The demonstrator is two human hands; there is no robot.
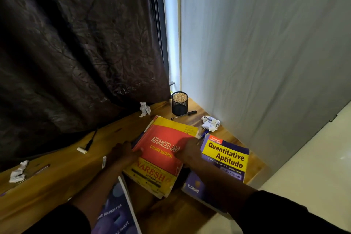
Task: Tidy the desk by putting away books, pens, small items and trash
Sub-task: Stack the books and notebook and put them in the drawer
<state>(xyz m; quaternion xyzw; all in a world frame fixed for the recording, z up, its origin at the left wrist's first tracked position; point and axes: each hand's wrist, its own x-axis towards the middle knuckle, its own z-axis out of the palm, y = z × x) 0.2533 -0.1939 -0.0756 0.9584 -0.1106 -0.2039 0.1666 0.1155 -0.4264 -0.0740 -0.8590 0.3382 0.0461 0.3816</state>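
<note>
The book step is what's in hand here: both hands are on the red Advanced Java book (163, 150), which sits near the middle of the wooden bench (57, 180) and seems to rest on something dark beneath it. The left hand (121, 153) lies at the red book's left edge, fingers curled onto the cover, and its grip looks closed on that edge; the right hand (187, 151) clasps the red book's right edge with the thumb over the cover, so that grip is closed on it too. Just right of the red book, touching or nearly so, lies the purple Quantitative Aptitude book (226, 159), and below-left of the red book a third bluish book (115, 213) pokes in under the left forearm. Beyond the red book stands the black mesh pen cup (179, 103), with a black pen (184, 115) lying just before it. Crumpled paper (210, 122) sits off the red book's far right corner, another scrap (145, 109) off its far left, and a third (18, 172) well to its left, past a small white cylinder (82, 150). My guess is the next move calls for lifting the red book level with both hands, or squaring it onto a neighbour to make a stack, taking care the loose pages along its edge don't splay; pens and trash are yet to be dealt with
</note>
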